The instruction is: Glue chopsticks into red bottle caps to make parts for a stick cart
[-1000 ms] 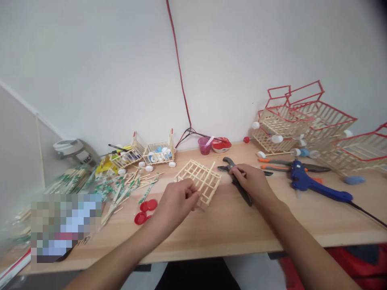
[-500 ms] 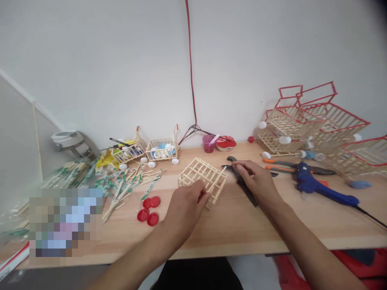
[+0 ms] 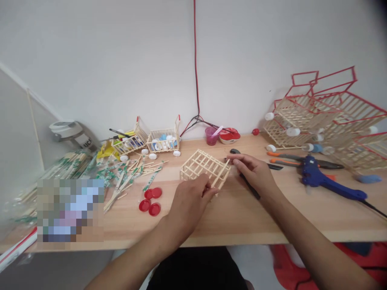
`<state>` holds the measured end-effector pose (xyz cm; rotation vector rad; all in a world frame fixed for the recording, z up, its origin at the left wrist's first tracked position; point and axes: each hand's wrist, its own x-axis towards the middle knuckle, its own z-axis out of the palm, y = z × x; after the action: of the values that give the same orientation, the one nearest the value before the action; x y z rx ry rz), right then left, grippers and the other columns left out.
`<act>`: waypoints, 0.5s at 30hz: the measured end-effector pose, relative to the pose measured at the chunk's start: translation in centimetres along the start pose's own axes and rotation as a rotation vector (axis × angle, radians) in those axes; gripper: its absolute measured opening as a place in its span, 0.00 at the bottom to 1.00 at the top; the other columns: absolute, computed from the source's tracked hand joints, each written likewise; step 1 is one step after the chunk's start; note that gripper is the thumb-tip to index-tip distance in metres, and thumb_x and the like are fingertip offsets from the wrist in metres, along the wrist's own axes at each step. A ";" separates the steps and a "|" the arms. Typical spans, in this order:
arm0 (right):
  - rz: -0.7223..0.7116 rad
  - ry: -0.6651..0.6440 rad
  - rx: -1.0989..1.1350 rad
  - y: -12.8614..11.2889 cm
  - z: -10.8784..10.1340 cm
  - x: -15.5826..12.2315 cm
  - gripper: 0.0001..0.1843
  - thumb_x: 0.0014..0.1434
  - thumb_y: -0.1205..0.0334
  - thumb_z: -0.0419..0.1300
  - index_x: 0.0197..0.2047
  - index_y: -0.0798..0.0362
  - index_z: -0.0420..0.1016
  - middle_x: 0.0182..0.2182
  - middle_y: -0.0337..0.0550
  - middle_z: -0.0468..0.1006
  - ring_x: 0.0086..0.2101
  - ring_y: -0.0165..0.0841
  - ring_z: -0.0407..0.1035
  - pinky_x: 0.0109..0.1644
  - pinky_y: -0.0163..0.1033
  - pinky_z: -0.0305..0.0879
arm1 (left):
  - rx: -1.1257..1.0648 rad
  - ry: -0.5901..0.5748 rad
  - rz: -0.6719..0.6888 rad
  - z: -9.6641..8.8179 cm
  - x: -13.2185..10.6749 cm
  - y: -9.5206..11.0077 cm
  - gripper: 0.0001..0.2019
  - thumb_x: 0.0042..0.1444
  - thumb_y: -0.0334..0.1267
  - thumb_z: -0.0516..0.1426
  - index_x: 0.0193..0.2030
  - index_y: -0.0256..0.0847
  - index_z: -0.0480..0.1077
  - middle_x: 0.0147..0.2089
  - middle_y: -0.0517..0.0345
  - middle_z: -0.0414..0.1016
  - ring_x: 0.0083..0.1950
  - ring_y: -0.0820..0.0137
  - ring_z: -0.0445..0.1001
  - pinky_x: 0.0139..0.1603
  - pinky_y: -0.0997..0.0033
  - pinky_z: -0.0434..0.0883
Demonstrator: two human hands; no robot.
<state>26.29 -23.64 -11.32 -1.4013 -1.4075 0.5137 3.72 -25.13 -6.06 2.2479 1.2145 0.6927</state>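
Pale wooden sticks glued into an open lattice make up the stick frame [image 3: 203,168], which lies at the middle of the tabletop [image 3: 236,219], about halfway between the front edge and the wall. The left hand [image 3: 190,201] pinches the frame's near side between thumb and fingertips. The right hand [image 3: 255,174] reaches to the frame's right corner, its fingertips [image 3: 235,162] at a stick end there. It lies over black pliers [image 3: 250,187], and whether it grips them or only covers them I cannot tell.

Three red caps [image 3: 150,200] sit just left of the left hand. Toward the left edge lies a scatter of chopsticks in green-printed wrappers [image 3: 121,181], the print too small to read. Behind them, at the back left corner, a grey canister [image 3: 74,135] shows the letters "UC". Two small stick carts [image 3: 151,141] stand along the back edge, with a pink cup [image 3: 211,136] beside them. A blue glue gun [image 3: 326,181] and orange-handled pliers [image 3: 290,159] lie to the right, before red-rimmed stick baskets [image 3: 320,117] stacked at the back right corner.
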 end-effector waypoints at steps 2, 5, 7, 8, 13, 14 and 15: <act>0.017 0.008 0.017 0.3 0.1 0.0 0.16 0.59 0.53 0.57 0.45 0.51 0.78 0.44 0.44 0.81 0.43 0.37 0.73 0.50 0.43 0.65 | -0.069 -0.006 -0.033 -0.2 -0.1 0.0 0.07 0.57 0.38 0.60 0.31 0.40 0.67 0.26 0.65 0.73 0.28 0.74 0.69 0.32 0.75 0.60; 0.033 0.007 0.034 0.6 0.1 0.0 0.16 0.58 0.53 0.58 0.45 0.51 0.78 0.44 0.45 0.80 0.44 0.37 0.73 0.49 0.43 0.65 | -0.137 -0.002 -0.056 -0.7 -0.5 -0.1 0.07 0.60 0.36 0.56 0.30 0.40 0.68 0.27 0.65 0.73 0.30 0.74 0.70 0.33 0.75 0.62; 0.040 0.013 0.027 0.6 0.1 0.1 0.16 0.58 0.53 0.58 0.45 0.51 0.78 0.44 0.44 0.80 0.44 0.37 0.73 0.49 0.43 0.66 | -0.146 0.024 -0.052 -1.1 -0.9 -0.5 0.08 0.62 0.35 0.52 0.31 0.40 0.68 0.30 0.64 0.75 0.33 0.74 0.71 0.35 0.75 0.63; 0.040 0.018 0.022 0.6 0.1 0.1 0.16 0.58 0.53 0.58 0.45 0.50 0.78 0.44 0.44 0.80 0.44 0.37 0.73 0.48 0.43 0.66 | -0.145 0.038 -0.051 -1.2 -1.2 -0.7 0.08 0.62 0.35 0.52 0.32 0.40 0.69 0.32 0.63 0.75 0.33 0.74 0.71 0.35 0.74 0.63; 0.041 0.028 -0.008 0.3 -0.1 0.0 0.15 0.59 0.53 0.58 0.45 0.49 0.78 0.43 0.43 0.80 0.42 0.37 0.73 0.45 0.41 0.66 | -0.090 0.046 -0.049 -0.5 -2.4 -1.6 0.03 0.54 0.35 0.61 0.35 0.41 0.71 0.32 0.62 0.75 0.34 0.72 0.71 0.36 0.73 0.65; 0.043 0.029 -0.015 0.3 -0.1 0.0 0.15 0.59 0.52 0.58 0.45 0.49 0.78 0.43 0.43 0.80 0.42 0.37 0.73 0.44 0.41 0.67 | -0.072 0.055 -0.036 -0.2 -2.6 -1.6 0.04 0.53 0.35 0.62 0.35 0.41 0.71 0.32 0.62 0.75 0.35 0.71 0.71 0.37 0.72 0.65; 0.043 0.031 -0.016 0.3 -0.1 -0.1 0.15 0.59 0.52 0.58 0.44 0.49 0.78 0.43 0.43 0.81 0.41 0.37 0.73 0.43 0.41 0.67 | -0.056 0.069 -0.015 0.1 -2.7 -1.6 0.04 0.53 0.34 0.63 0.35 0.41 0.72 0.32 0.62 0.75 0.35 0.71 0.71 0.38 0.72 0.65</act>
<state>26.45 -23.68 -11.53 -1.4493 -1.3620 0.5078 1.53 -26.67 -7.66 2.1830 1.2276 0.7942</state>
